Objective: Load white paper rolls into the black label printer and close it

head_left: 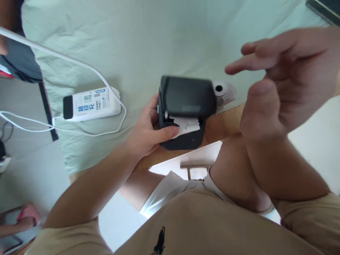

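Note:
A small black label printer (183,141) sits at the table's front edge, its dark lid (190,95) raised and slightly blurred. White paper (189,125) lies across the opening below the lid. My left hand (151,129) is wrapped round the printer's left side, with the thumb resting on the paper. Apart from the printer, my right hand (287,74) hangs in the air to the right, fingers stretched and nothing in them. Just beyond the printer's right side is a white paper roll (225,92) with a dark core, partly covered by the lid.
A white power bank (95,104) with blue print lies at left, a white cable (91,67) looping round it. Pale green cloth (132,46) covers the table, with a bare wooden edge (225,122) nearest me. A dark object (325,10) is at top right. Another person's foot (25,225) shows bottom left.

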`<state>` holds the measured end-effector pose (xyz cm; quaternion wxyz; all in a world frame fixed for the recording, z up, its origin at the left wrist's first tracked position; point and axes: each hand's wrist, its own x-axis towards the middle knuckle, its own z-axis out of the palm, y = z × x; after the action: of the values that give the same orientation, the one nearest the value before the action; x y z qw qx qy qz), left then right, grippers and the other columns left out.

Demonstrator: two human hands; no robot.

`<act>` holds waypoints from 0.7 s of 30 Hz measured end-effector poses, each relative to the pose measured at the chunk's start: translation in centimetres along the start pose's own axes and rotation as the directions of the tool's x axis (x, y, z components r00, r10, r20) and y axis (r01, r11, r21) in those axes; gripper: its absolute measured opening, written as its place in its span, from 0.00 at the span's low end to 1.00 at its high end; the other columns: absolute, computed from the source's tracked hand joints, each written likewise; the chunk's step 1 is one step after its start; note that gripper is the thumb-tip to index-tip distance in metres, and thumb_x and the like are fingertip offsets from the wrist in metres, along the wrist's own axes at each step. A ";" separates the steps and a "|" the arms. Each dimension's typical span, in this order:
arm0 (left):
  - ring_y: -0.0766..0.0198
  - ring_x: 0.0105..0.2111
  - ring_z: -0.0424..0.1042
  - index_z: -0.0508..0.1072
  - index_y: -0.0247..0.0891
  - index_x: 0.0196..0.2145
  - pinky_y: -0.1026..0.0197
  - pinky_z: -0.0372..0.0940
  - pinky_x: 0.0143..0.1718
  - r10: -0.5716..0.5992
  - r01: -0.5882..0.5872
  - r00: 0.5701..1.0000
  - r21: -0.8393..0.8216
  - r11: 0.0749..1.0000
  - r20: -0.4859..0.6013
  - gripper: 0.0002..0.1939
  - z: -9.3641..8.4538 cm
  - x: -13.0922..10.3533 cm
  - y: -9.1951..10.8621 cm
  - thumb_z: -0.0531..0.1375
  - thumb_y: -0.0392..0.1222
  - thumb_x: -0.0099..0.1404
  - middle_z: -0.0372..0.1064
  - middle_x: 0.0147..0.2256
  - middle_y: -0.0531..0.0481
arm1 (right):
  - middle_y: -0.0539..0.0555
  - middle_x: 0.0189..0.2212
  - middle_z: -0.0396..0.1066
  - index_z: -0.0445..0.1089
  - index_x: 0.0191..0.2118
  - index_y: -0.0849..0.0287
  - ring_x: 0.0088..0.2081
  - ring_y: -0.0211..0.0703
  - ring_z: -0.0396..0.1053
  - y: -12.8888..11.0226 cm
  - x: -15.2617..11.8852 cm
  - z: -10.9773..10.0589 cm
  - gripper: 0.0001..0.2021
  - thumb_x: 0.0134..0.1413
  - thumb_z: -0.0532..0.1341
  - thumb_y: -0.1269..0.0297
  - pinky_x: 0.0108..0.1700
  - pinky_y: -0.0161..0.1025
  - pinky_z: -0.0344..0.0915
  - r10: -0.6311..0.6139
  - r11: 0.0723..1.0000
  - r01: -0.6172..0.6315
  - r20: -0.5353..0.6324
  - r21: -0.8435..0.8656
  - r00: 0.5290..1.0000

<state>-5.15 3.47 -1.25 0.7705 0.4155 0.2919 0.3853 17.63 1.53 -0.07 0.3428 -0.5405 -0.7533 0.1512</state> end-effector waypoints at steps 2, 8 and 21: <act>0.60 0.41 0.81 0.74 0.43 0.53 0.63 0.77 0.41 -0.002 0.003 1.000 0.032 0.999 -0.029 0.31 -0.1 -0.1 -0.1 0.74 0.31 0.52 0.79 0.43 0.52 | 0.54 0.50 0.74 0.69 0.58 0.41 0.63 0.63 0.67 -0.6 0.1 0.6 0.20 0.62 0.63 0.49 0.53 0.58 0.74 -0.015 1.000 0.015 -0.015 -0.006 1.000; 0.43 0.49 0.81 0.76 0.39 0.49 0.51 0.79 0.45 -0.003 0.011 0.990 0.053 0.999 -0.141 0.26 1.0 -0.3 0.1 0.73 0.54 0.57 0.80 0.42 0.45 | 0.54 0.51 0.75 0.69 0.54 0.44 0.62 0.61 0.68 -1.5 0.0 0.2 0.18 0.61 0.63 0.48 0.60 0.63 0.68 -0.099 0.994 0.095 -0.091 -0.053 0.991; 0.43 0.60 0.74 0.77 0.36 0.47 0.49 0.76 0.53 -0.134 0.116 0.979 -0.118 0.986 -0.157 0.15 1.4 0.3 0.6 0.64 0.49 0.67 0.81 0.45 0.44 | 0.54 0.57 0.74 0.67 0.57 0.46 0.68 0.61 0.63 -1.1 0.1 -0.2 0.18 0.65 0.59 0.49 0.69 0.65 0.57 -0.050 0.993 0.045 -0.047 -0.105 0.998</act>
<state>-4.12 3.32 -0.07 0.7879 0.3210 0.3585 0.3842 16.95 1.18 0.80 0.3364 -0.5429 -0.7642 0.0904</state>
